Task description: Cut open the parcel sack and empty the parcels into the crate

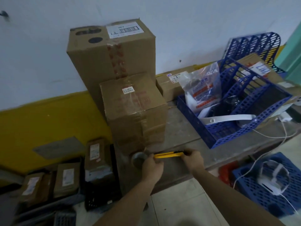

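Note:
A yellow utility knife lies level between both hands, just above the front edge of a grey table. My right hand is closed around its black end. My left hand pinches the other tip, beside a roll of clear tape. Several brown parcels stand in a low crate on the floor at the left. No parcel sack is visible.
Two taped cardboard boxes are stacked on the table against the wall. A blue perforated basket with bags and dividers sits at right. Below it, a blue crate holds a white device with cables. A pale tiled floor lies underfoot.

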`<state>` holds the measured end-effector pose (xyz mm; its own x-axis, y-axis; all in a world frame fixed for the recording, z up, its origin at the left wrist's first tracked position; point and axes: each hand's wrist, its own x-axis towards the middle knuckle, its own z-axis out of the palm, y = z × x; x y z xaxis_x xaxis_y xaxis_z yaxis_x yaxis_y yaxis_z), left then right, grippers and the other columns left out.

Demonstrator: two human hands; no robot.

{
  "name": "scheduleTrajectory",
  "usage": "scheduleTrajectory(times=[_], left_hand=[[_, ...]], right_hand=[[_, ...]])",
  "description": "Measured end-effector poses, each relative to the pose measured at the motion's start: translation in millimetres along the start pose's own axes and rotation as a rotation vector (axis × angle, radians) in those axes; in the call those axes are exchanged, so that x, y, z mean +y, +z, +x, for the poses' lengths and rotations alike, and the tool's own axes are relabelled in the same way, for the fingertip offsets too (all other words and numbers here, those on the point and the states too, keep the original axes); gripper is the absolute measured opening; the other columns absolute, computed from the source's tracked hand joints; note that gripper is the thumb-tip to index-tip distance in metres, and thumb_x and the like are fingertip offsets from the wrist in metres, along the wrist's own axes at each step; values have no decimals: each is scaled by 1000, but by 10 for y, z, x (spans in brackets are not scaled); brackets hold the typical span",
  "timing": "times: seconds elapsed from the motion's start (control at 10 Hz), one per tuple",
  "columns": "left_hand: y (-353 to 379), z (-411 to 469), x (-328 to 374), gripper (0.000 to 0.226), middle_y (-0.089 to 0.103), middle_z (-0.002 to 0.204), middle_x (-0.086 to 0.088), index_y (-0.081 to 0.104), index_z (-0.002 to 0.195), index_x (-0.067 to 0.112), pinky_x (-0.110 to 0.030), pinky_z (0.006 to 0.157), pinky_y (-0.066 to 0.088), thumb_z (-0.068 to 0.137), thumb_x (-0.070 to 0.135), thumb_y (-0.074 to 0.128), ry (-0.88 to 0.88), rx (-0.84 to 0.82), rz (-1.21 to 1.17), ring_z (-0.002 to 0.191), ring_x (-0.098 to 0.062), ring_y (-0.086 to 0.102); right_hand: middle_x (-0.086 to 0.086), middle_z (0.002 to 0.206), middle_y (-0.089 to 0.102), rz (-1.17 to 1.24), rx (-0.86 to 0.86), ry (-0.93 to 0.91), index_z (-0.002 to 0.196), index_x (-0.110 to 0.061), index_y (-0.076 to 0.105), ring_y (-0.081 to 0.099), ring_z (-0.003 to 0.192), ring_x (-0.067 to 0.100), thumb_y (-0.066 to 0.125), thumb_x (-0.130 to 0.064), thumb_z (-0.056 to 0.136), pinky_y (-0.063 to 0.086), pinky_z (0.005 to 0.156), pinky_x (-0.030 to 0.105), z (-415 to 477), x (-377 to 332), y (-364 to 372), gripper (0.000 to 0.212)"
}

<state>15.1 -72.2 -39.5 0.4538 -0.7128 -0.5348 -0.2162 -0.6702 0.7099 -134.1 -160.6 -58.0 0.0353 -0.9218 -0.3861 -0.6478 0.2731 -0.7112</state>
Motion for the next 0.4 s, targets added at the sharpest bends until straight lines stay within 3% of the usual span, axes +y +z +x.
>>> scheduleTrajectory(times=[0.2,0.3,0.4], left_hand=[[-19,-19,7,38,64,128,-15,59,125,13,-34,96,48,89,24,59,41,-28,130,121,-34,58],[-124,-56,4,49,64,130,-14,53,138,17,-36,99,48,89,24,59,60,-6,113,121,-33,59],[-267,-94,30,54,54,144,-7,45,146,16,-27,104,40,94,19,59,112,20,35,132,-26,52]], right_hand=[[14,119,71,-36,-74,-51,123,-15,67,62,115,35,66,-13,84,47,97,36,62,-24,-36,39],[13,125,67,-94,-126,-105,133,-16,59,60,118,33,63,-14,88,45,98,35,67,-102,-66,45],[10,132,62,-122,-143,-176,137,-15,54,58,122,29,64,-12,87,45,102,36,21,-228,-96,50]])
